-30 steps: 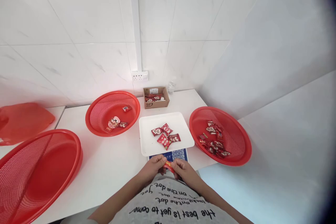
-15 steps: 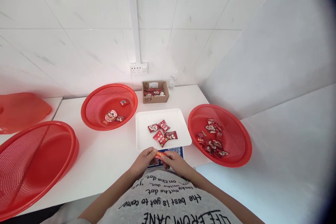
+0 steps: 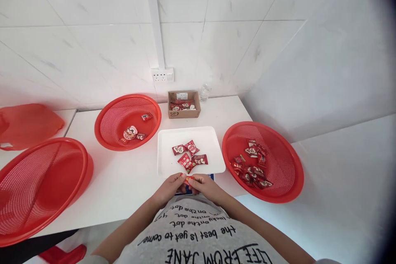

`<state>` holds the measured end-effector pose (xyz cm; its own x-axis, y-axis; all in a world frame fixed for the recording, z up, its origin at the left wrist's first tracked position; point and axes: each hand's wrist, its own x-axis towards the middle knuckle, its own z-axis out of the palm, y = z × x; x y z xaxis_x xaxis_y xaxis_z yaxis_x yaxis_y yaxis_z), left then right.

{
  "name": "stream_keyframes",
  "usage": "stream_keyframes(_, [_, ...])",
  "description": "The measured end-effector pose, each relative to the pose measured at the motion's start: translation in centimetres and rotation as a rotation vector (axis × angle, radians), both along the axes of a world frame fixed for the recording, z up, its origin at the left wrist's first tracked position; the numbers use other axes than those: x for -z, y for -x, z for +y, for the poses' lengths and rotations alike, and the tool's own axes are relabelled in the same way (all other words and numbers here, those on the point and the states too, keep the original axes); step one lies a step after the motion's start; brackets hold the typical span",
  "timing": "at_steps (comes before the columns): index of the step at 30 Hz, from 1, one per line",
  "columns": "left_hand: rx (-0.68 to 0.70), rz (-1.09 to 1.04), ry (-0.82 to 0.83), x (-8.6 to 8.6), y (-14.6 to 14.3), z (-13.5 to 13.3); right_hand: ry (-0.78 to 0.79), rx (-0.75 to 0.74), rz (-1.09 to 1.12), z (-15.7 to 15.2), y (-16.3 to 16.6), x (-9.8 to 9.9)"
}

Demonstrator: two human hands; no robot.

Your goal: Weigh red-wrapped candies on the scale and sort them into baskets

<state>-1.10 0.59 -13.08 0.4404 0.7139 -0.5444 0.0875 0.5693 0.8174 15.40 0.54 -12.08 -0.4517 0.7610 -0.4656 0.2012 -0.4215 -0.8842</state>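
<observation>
A small red wrapped packet (image 3: 187, 180) with a touch of yellow print is showing its glossy wrapper between a person's two hands, most of its surface being covered by fingers. The left hand (image 3: 169, 188) is gripping one end and the right hand (image 3: 206, 186) the other, each closing thumb and fingers on the wrapper; the lower fingers are curling partly out of sight. The packet is sitting between the fingertips, just in front of the person's gray printed shirt (image 3: 192, 231) and at the near edge of a white tray (image 3: 167, 144), over a blue panel (image 3: 212, 176). Four red packets (image 3: 187, 162) are lying clustered on the tray, a red basket (image 3: 286, 167) of packets is standing to the right, and a cardboard box (image 3: 185, 114) is standing behind. Compared with half a second earlier, the hands are covering more of the packet, whose yellow lettering was then showing more plainly, and less of the blue panel is showing. The four packets are keeping their arrangement on the tray.
</observation>
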Motion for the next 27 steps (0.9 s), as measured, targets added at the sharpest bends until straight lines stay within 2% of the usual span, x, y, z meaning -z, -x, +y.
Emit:
stream_keyframes(3, [0.041, 0.1, -0.122, 0.3, 0.4, 0.6, 0.003, 0.016, -0.003, 0.1, -0.4, 0.3])
stream_keyframes(5, [0.025, 0.259, -0.302, 0.5, 2.1, 1.7, 0.019, 0.047, -0.015, 0.3, -0.7, 0.3])
stream_keyframes(7, [-0.102, 0.524, -0.535, 0.3, 5.4, 3.5, 0.034, 0.074, -0.016, 0.6, -1.0, 0.1])
stream_keyframes(8, [-0.208, 0.687, -0.65, 0.0, 7.5, 4.4, 0.038, 0.081, -0.01, 0.8, -1.2, 0.0])
stream_keyframes(10, [-0.403, 0.995, -0.783, -0.6, 12.0, 6.5, 0.045, 0.09, 0.006, 1.1, -1.6, -0.4])
stream_keyframes(12, [-0.603, 1.267, -0.698, -1.1, 16.1, 8.3, 0.048, 0.09, 0.003, 1.2, -1.9, -0.8])
stream_keyframes(14, [-0.771, 1.409, -0.426, -1.1, 19.1, 9.8, 0.052, 0.086, -0.015, 1.0, -2.0, -0.9])
stream_keyframes(15, [-0.792, 1.421, -0.301, -0.9, 20.1, 10.5, 0.054, 0.082, -0.025, 0.9, -2.0, -0.8])
stream_keyframes(17, [-0.772, 1.419, -0.124, -0.3, 21.2, 11.5, 0.056, 0.075, -0.045, 0.6, -2.0, -0.6])
stream_keyframes(19, [-0.696, 1.43, -0.049, 0.2, 21.5, 12.1, 0.056, 0.076, -0.056, 0.3, -2.0, -0.3])
stream_keyframes(22, [-0.594, 1.481, -0.062, 0.6, 21.6, 12.5, 0.063, 0.087, -0.062, 0.1, -2.0, -0.2])
stream_keyframes(27, [-0.57, 1.531, -0.018, 0.3, 22.6, 11.8, 0.065, 0.106, -0.1, 0.1, -2.0, -0.7])
